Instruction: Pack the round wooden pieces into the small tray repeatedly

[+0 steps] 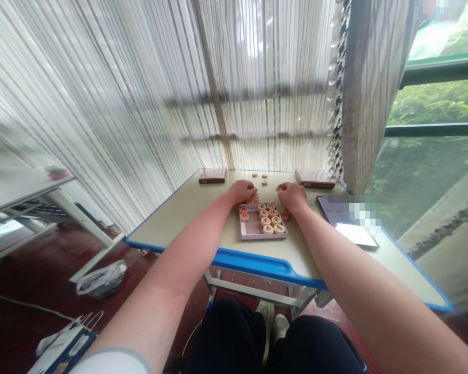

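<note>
Beyond the box's far left corner, my left hand (243,191) is closed, its fingertips pinching a round xiangqi piece (255,191). Just under that hand lie red-marked pieces (256,199), partly hidden. My right hand (293,197) is closed too, past the far right corner, with a pale xiangqi piece (278,189) at its fingertips. Beneath its wrist shows another red-marked piece (284,214). Between my forearms sits a shallow open box (253,236). Black-marked pieces (265,221) fill two columns on its right side; two red-marked pieces (244,217) occupy its left column.
Three loose pieces (264,183) lie toward the table's far edge. Flat boxes stand at the back left (213,175) and back right (315,178). A tablet (347,221) rests right of my right forearm. The table (171,218) has a blue rim; curtains hang behind.
</note>
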A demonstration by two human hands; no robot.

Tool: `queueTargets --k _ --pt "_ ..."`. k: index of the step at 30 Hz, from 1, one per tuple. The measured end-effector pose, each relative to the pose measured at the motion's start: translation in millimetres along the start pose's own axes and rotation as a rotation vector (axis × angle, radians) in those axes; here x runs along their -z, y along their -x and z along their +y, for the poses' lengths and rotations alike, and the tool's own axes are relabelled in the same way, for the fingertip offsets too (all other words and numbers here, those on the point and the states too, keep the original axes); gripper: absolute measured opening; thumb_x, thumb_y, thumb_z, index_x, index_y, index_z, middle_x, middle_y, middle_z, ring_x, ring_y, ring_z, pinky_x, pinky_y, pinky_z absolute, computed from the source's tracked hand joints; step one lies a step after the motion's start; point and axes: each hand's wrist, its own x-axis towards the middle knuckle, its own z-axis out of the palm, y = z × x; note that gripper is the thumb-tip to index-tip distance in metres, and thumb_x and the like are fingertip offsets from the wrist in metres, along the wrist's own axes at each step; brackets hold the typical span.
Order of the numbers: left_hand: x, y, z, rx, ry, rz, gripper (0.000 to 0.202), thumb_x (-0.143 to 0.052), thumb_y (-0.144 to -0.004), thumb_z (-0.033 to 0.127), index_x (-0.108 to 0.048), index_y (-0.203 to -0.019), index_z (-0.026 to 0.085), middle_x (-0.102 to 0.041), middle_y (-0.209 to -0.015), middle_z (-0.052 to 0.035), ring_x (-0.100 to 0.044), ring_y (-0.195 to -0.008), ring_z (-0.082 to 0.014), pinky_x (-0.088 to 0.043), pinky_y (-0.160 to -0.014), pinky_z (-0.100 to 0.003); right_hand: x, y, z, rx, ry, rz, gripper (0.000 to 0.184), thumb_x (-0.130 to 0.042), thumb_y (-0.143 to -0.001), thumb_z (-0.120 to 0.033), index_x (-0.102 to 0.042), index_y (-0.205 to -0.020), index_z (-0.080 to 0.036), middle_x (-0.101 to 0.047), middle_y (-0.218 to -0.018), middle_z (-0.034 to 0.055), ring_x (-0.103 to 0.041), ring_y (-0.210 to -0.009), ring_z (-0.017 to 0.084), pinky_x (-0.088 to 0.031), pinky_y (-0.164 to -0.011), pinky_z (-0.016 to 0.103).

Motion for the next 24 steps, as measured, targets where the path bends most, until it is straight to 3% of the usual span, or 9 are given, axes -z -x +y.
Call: queueTargets --k 4,11,15,19,24 --pt "4.3 1 -1 0.059 -0.006 0.026 0.026 -0.059 -0.073 0.035 -0.073 -0.084 0.016 -0.07 -0.085 -0.0073 -0.062 -0.084 -0.0213 -0.046 -0.077 -0.031 1 0 -1 -0.02 -0.015 0.013 0.041 -0.05 -0.074 -0.024 -0.061 -0.113 -0.019 -0.065 -0.104 0.0098 -0.053 -0.099 0.028 -0.042 -0.081 0.036" --pt "3.3 -1 -10 0.168 -0.08 0.064 0.039 -0.063 -0.067 0.051 -0.071 -0.085 0.016 -0.068 -0.091 -0.011 -0.061 -0.087 -0.0245 -0.046 -0.078 -0.033 0 -1 -2 -0.027 -0.007 0.013 0.041 -0.05 -0.074 -0.025 -0.059 -0.113 -0.019 -0.066 -0.103 0.0088 -0.054 -0.099 0.027 -0.042 -0.083 0.036" --pt "5.0 0 -12 0.25 -0.108 0.001 0.04 -0.06 -0.069 0.053 -0.072 -0.081 0.017 -0.069 -0.085 -0.0113 -0.062 -0.083 -0.0247 -0.047 -0.074 -0.033 0 0 -2 -0.025 0.014 0.004 0.041 -0.05 -0.074 -0.026 -0.059 -0.113 -0.02 -0.067 -0.103 0.0078 -0.055 -0.1 0.027 -0.043 -0.083 0.037" --pt "7.4 2 -9 0.23 -0.099 -0.026 0.035 -0.059 -0.071 0.048 -0.072 -0.077 0.017 -0.069 -0.079 -0.0104 -0.063 -0.078 -0.0235 -0.047 -0.072 -0.033 0 0 -2 -0.024 0.017 -0.003 0.039 -0.05 -0.075 -0.027 -0.06 -0.112 -0.02 -0.066 -0.104 0.0084 -0.055 -0.099 0.026 -0.042 -0.083 0.036" --pt "3.9 0 -12 0.174 0.002 0.083 0.022 -0.065 -0.068 0.033 -0.07 -0.084 0.018 -0.07 -0.086 -0.007 -0.063 -0.081 -0.0208 -0.048 -0.074 -0.032 0 0 -2 -0.024 0.02 0.004 0.038 -0.05 -0.075 -0.026 -0.061 -0.11 -0.02 -0.066 -0.102 0.0083 -0.053 -0.1 0.026 -0.041 -0.084 0.035"
